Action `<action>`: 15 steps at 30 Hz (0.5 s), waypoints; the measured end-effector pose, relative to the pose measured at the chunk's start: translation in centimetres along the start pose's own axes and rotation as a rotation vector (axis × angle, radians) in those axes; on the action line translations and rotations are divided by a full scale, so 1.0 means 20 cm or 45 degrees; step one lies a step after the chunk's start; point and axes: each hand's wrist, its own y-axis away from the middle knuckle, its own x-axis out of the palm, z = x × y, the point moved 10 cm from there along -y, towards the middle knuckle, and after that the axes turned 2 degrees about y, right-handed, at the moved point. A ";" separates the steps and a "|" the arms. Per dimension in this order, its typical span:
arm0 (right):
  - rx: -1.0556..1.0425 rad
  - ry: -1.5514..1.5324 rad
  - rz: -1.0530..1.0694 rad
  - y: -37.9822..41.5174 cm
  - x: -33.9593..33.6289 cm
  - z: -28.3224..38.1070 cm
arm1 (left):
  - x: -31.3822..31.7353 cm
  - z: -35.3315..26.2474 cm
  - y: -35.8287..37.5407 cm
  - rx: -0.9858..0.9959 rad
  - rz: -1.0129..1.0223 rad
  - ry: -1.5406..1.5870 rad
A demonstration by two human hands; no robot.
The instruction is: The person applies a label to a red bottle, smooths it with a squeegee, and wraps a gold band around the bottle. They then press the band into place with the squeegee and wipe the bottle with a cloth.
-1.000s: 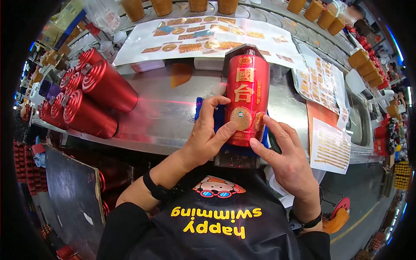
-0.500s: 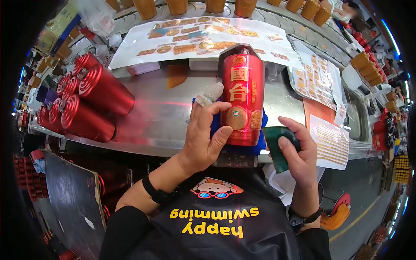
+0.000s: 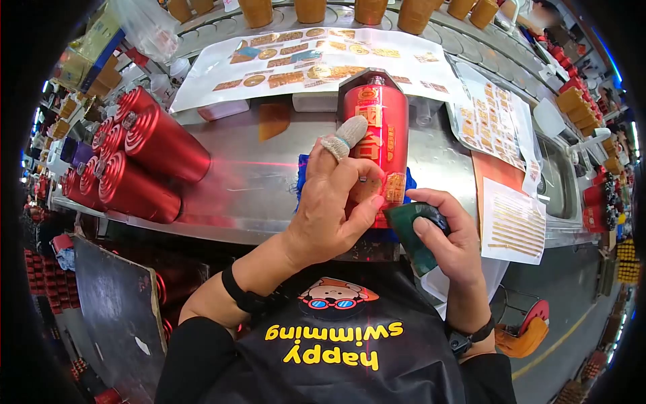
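A red bottle (image 3: pixel 393 128) with gold characters and labels lies on a blue cloth (image 3: pixel 301 176), its neck pointing away from me. My left hand (image 3: pixel 330 202) rests over the bottle's lower left side, thumb and index fingertips close together at the surface. Whatever lies between those fingertips is too small to tell. A pale knitted cover (image 3: pixel 346 138) wraps one raised finger of that hand and lies over the characters. In my right hand (image 3: pixel 454 239) is a green translucent scraper (image 3: pixel 414 242), gripped between thumb and fingers, its edge beside the bottle's lower right.
Several red bottles (image 3: pixel 165 141) lie stacked at the left. Behind the bottle is a white sheet (image 3: pixel 202 74) of gold stickers. More sticker sheets (image 3: pixel 515 222) and a sink (image 3: pixel 558 182) are at the right. Brown cups (image 3: pixel 370 10) stand on a conveyor at the back.
The bottle has turned about its long axis, its characters shifting left. My left hand has moved right and up over it. The scraper has come slightly left, nearer the bottle's base.
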 end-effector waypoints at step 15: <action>-0.044 0.069 -0.024 -0.02 -0.03 0.04 | -0.04 -0.03 0.06 0.031 -0.028 -0.026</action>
